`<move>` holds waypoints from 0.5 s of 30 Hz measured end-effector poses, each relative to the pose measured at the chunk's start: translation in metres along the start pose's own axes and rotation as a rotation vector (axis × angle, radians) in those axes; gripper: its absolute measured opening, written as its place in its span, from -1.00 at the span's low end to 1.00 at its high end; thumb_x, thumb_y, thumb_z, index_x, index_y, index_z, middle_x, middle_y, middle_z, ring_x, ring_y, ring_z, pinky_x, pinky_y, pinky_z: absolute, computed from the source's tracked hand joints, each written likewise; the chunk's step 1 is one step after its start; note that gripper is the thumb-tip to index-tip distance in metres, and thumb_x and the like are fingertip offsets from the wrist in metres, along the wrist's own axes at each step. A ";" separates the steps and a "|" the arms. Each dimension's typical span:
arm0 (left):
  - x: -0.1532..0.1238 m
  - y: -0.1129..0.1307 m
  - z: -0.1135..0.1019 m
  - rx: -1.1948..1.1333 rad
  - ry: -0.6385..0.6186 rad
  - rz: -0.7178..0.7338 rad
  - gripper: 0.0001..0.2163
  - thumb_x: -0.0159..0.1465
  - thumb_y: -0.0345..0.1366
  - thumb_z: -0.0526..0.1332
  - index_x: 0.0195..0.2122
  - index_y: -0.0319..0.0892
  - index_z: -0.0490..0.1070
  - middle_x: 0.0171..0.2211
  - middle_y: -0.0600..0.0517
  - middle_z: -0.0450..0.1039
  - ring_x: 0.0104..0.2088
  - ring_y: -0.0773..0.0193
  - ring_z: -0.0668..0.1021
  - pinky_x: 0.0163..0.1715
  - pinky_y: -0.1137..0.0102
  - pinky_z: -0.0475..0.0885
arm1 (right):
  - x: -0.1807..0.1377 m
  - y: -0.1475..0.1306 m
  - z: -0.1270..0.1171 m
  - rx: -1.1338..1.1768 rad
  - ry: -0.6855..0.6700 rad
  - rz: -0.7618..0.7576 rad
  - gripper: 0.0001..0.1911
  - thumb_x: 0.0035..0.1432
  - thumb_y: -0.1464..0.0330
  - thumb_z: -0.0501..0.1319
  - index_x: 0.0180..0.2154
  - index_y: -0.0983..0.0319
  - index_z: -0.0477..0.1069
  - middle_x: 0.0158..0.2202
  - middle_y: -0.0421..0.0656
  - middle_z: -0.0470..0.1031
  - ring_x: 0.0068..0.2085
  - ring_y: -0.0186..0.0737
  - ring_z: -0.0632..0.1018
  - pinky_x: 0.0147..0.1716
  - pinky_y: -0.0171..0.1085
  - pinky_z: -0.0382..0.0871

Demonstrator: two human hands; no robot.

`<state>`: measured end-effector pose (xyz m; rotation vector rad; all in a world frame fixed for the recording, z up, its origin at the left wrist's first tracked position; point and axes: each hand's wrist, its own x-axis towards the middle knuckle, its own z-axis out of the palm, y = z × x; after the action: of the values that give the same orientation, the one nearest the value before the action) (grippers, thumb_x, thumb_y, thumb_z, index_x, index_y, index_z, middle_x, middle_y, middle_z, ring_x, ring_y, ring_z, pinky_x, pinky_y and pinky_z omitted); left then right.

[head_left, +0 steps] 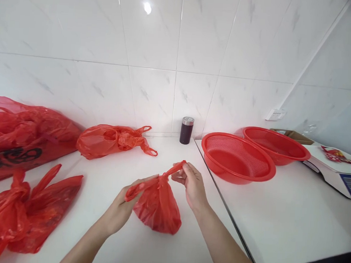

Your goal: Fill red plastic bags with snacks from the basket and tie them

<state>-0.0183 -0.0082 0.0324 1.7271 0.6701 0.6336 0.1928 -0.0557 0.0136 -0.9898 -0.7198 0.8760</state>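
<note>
Grip of the right hand (193, 185) is closed, thumb and fingers pinching one handle (174, 168) of a small red bag (160, 214). Left hand (123, 208) has its grip closed on the other handle (138, 189). The bag's neck is gathered between the hands, and its body hangs full below, over the near middle of the white tabletop (110, 243); whether its base touches cannot be told.

The tabletop comprises two sections divided by a dark seam (227, 207). Left section: a large printed red bag (27, 137), a tied red bag (37, 218) nearer the front, another red bag (102, 140) lying near the wall, and a dark tumbler (186, 131) standing upright. Right section: two red baskets (236, 158), one behind the other, a scale (338, 169) and a cardboard box (299, 137).

The wall (157, 42) bears white, grey-veined tiles, a bright light reflection and a white socket plate (275, 115).
</note>
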 end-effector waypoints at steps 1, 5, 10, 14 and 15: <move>-0.004 -0.006 0.000 -0.011 0.052 -0.044 -0.60 0.34 -0.03 0.04 0.12 0.00 0.43 0.22 -0.02 0.33 0.27 -0.07 0.24 0.26 -0.01 0.10 | 0.004 0.007 -0.006 0.029 0.108 0.012 -0.62 0.15 0.10 0.21 -0.55 0.22 0.25 -0.37 -0.15 0.48 -0.36 -0.23 0.55 -0.23 -0.16 0.50; -0.019 -0.037 0.005 -0.116 0.226 -0.209 -0.52 0.32 0.08 -0.03 -0.07 -0.08 0.57 0.09 -0.08 0.47 0.23 -0.12 0.32 0.24 -0.04 0.11 | 0.020 0.029 -0.034 0.060 0.346 0.069 -0.67 0.11 0.10 0.20 -0.50 0.18 0.24 -0.44 -0.14 0.45 -0.39 -0.16 0.55 -0.33 -0.14 0.52; -0.014 -0.057 0.027 -0.162 0.487 -0.294 -0.49 0.29 0.13 0.01 -0.02 -0.14 0.48 0.09 -0.14 0.45 0.17 -0.08 0.40 0.20 0.01 0.19 | 0.005 0.041 -0.033 -0.276 0.153 0.019 -0.60 0.19 -0.04 0.09 -0.26 0.16 0.35 -0.28 -0.11 0.50 -0.25 -0.10 0.56 -0.27 -0.15 0.44; 0.008 -0.058 0.048 0.062 0.475 -0.113 -0.53 0.37 0.05 -0.10 0.04 -0.16 0.37 0.06 -0.14 0.46 0.06 0.05 0.49 -0.02 0.22 0.42 | -0.017 0.051 -0.015 -0.738 -0.048 -0.064 -0.69 0.17 0.08 0.19 -0.11 0.08 0.33 -0.24 -0.19 0.50 -0.22 -0.14 0.52 -0.22 -0.18 0.35; 0.015 -0.060 0.052 0.149 0.441 -0.092 -0.53 0.39 0.02 -0.15 0.02 -0.16 0.37 0.00 -0.12 0.50 -0.02 0.10 0.54 -0.10 0.27 0.45 | -0.020 0.054 -0.012 -0.809 -0.071 -0.089 -0.76 0.20 0.13 0.16 -0.15 0.09 0.33 -0.26 -0.21 0.50 -0.24 -0.16 0.52 -0.23 -0.21 0.33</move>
<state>0.0218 -0.0193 -0.0365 1.6933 1.1216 0.9314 0.1783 -0.0631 -0.0432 -1.6250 -1.2127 0.5336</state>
